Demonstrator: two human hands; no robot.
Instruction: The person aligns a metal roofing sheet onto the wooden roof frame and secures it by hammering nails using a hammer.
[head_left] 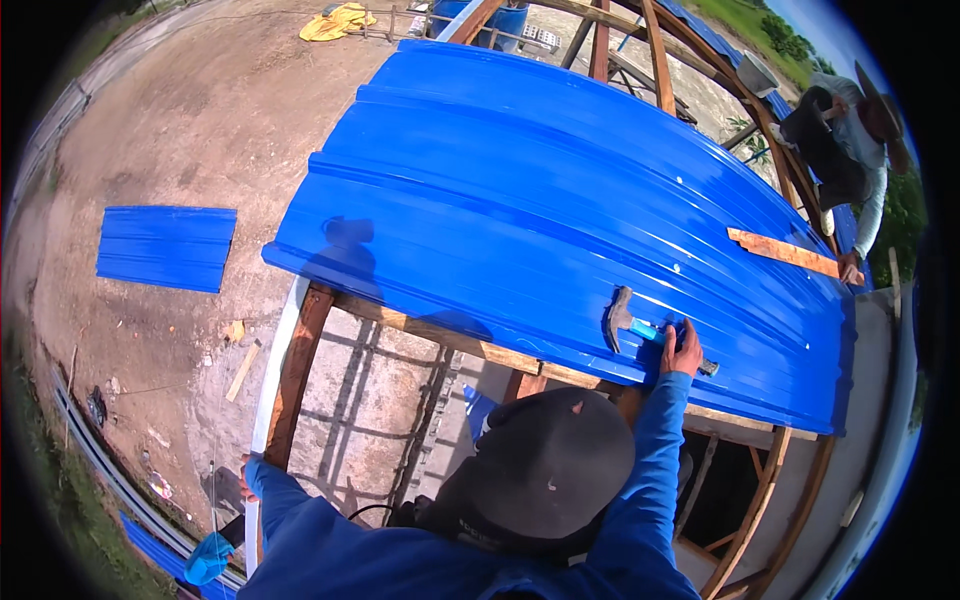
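Note:
My right hand (683, 348), at the end of a blue sleeve, is closed over the handle of a claw hammer (620, 318). The hammer lies on a large blue ribbed roofing sheet (500, 190), its metal head to the left of my fingers. Lower left, my left hand (246, 478) curls round the edge of a roof beam (298, 375) with a white outer face; my forearm hides part of that hand. Wooden framing shows beneath the sheet's near edge.
At the right, a co-worker (855, 130) in a hat has a hand on a wooden board (785, 252) lying on the sheet. Open framing (370, 400) leaves a drop to concrete below. A dark cap (550, 460) blocks the lower middle. A smaller blue sheet (165, 247) lies on the ground.

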